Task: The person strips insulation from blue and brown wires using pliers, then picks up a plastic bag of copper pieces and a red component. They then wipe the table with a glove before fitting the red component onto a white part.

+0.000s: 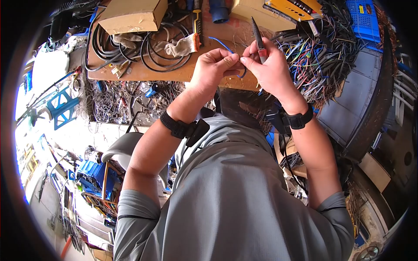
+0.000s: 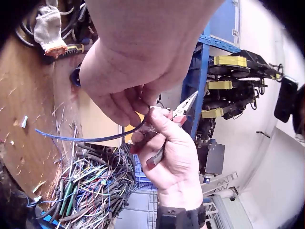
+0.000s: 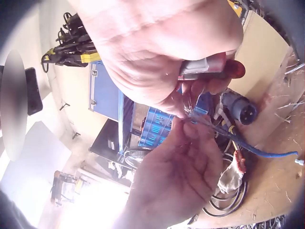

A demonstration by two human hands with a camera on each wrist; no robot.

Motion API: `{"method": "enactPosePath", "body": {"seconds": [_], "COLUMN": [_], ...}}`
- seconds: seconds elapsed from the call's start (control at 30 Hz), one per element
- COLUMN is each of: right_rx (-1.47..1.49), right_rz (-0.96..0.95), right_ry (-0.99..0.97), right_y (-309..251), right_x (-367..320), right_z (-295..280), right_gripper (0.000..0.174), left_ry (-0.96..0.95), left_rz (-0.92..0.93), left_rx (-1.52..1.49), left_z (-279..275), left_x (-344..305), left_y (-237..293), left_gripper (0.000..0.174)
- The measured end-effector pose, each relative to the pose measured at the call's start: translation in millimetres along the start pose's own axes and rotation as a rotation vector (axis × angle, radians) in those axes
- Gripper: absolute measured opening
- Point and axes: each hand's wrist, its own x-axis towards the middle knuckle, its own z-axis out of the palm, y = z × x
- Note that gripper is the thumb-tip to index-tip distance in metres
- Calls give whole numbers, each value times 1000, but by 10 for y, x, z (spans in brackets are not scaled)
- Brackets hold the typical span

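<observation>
Both hands meet over the table edge in the head view. A short length of blue wire (image 1: 221, 43) is pinched between the thumb and fingers of my left hand (image 1: 211, 69). My right hand (image 1: 276, 67) keeps a pair of pointed, red-handled pliers (image 1: 257, 35) in its palm, jaws pointing away from me. Its thumb and fingertips also pinch at the wire's near end, right beside the left fingertips. Fine silvery strands (image 3: 188, 102) show between the fingers in the right wrist view. The wire's free end (image 2: 76, 139) curves out past the left hand.
A heap of cut wires (image 1: 311, 65) lies on the right of the wooden table (image 1: 130, 74). Toward the back are cardboard boxes (image 1: 133, 16), a blue plug (image 1: 218, 12) and a yellow-black tool (image 1: 197, 21). Coiled black cable (image 1: 150, 61) and a work glove (image 1: 183, 46) lie left.
</observation>
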Motion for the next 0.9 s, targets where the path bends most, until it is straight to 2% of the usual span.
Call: {"method": "enactPosePath", "body": {"seconds": [0.07,0.2,0.33,0.67,0.73,0.83,0.9], "right_rx": [74,21,124,189,144,-159,-172], "right_rz": [-47,-57,11,55,43,81,64], "right_ry": [18,-8,-27,-65,-60,-128,-130], "right_y": [56,46,54,-34,-31,-109,-124], "right_x": [28,15,-34,39,50,61,58], "right_z": [13,2,-52,-157,-151,-146,-106], "right_gripper": [16,14,13,19,23,27,25], "left_ry": [2,4,-15,14,42,24,18], "left_rz": [-5,-5,-6,33,72,92,103], "left_rx": [19,-1,-116,-14,56,133,150], "left_z": [1,0,-71,-45,-19,-14,0], "left_x": [3,14,36,55,51,45,34], "left_y": [7,21,37,60,50,61,60], "left_gripper": [11,10,11,10,9,9,10]}}
